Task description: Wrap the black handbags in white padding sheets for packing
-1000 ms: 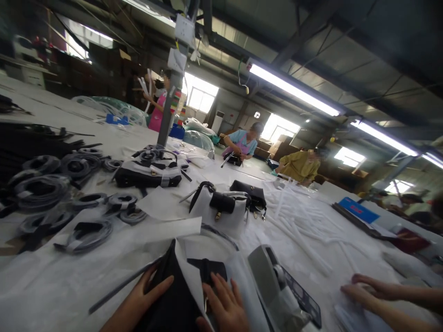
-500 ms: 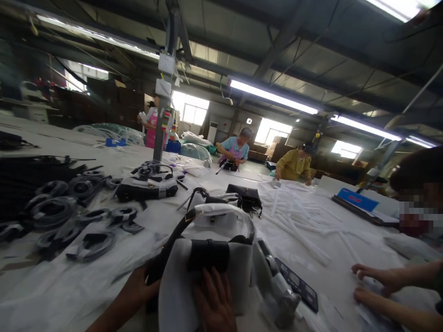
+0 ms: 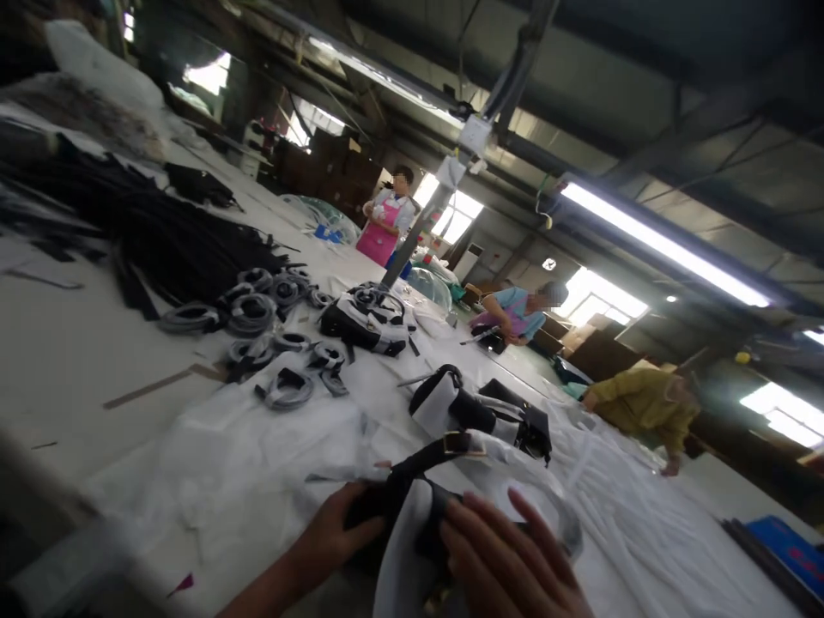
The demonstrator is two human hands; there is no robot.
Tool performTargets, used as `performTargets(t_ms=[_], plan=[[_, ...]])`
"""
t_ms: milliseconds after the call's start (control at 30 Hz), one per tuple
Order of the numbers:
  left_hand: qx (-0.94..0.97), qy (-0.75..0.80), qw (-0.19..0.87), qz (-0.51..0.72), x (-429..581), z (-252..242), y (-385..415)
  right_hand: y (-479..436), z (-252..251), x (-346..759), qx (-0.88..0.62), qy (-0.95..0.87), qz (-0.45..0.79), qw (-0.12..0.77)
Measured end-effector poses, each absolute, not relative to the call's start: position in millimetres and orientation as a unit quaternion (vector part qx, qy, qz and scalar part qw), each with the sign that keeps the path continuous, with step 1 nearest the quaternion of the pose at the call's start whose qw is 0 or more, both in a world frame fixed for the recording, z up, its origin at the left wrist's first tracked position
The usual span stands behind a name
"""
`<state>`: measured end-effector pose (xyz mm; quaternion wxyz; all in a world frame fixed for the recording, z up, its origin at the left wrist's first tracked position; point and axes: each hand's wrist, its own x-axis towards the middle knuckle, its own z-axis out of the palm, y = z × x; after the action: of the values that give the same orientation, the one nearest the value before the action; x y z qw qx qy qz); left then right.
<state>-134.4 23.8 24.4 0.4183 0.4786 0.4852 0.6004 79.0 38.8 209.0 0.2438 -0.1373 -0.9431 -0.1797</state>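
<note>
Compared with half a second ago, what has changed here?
The view swung left, dropping the nearest co-worker's hands from frame. The right hand moved up over the flap of the bag. The left hand still grips its side; the coiled straps look unmoved.

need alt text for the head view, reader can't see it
A person's left hand holds a black handbag partly covered in white wrapping, the right hand laid against its front. Coiled straps and other bags lie beyond on a white table.

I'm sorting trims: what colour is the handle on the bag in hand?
The handle is black where unwrapped, showing best in the head view.
</note>
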Motion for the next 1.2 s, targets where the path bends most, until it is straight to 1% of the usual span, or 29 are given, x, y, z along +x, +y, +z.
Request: performTargets(t_ms=[100, 167, 233, 333, 433, 567, 633, 700, 767, 833, 900, 1000, 1200], plan=[[0.452, 0.462, 0.433, 0.628, -129.9, 22.8, 22.0, 70.0, 241.4, 47.6, -0.119, -0.942, -0.255, 0.181], [0.439, 0.458, 0.436, 0.638, -127.8, 22.9, 20.4, 85.8, 248.0, 34.7, -0.16, -0.945, -0.251, 0.136], [0.43, 0.463, 0.434, 0.642, -127.8, 24.6, 19.2, 95.3, 247.1, 30.5, -0.2, -0.951, -0.217, 0.093], [0.423, 0.465, 0.436, 0.644, -131.8, 26.7, 19.8, 99.6, 242.8, 34.1, -0.246, -0.955, -0.149, 0.065], [0.37, 0.428, 0.492, 0.662, -137.5, 25.1, 23.0, 98.0, 242.1, 39.0, -0.289, -0.953, -0.08, 0.05], [0.198, 0.364, 0.586, 0.696, -143.8, 27.8, 23.7, 94.1, 245.0, 39.9, -0.329, -0.943, -0.034, 0.028], [0.153, 0.332, 0.616, 0.697, -147.1, 34.2, 22.5, 91.8, 245.7, 35.5, -0.319, -0.946, -0.049, 0.029], [0.161, 0.311, 0.624, 0.698, -150.4, 40.6, 22.3, 89.1, 244.6, 25.6, -0.296, -0.951, -0.08, 0.035], [0.182, 0.307, 0.617, 0.701, -152.9, 43.8, 23.4, 86.3, 240.9, 10.1, -0.275, -0.955, -0.106, 0.021], [0.202, 0.314, 0.603, 0.704, -154.0, 43.1, 24.8, 84.0, 235.3, -8.5, -0.26, -0.957, -0.123, -0.024], [0.206, 0.324, 0.597, 0.704, -153.1, 41.2, 25.4, 82.6, 229.5, -26.2, -0.256, -0.954, -0.129, -0.089], [0.193, 0.34, 0.612, 0.688, -148.2, 42.7, 25.3, 82.0, 223.6, -43.8, -0.279, -0.938, -0.127, -0.16], [0.127, 0.321, 0.639, 0.688, -136.7, 53.2, 33.7, 83.4, 221.5, -48.2, -0.328, -0.921, -0.103, -0.183]])
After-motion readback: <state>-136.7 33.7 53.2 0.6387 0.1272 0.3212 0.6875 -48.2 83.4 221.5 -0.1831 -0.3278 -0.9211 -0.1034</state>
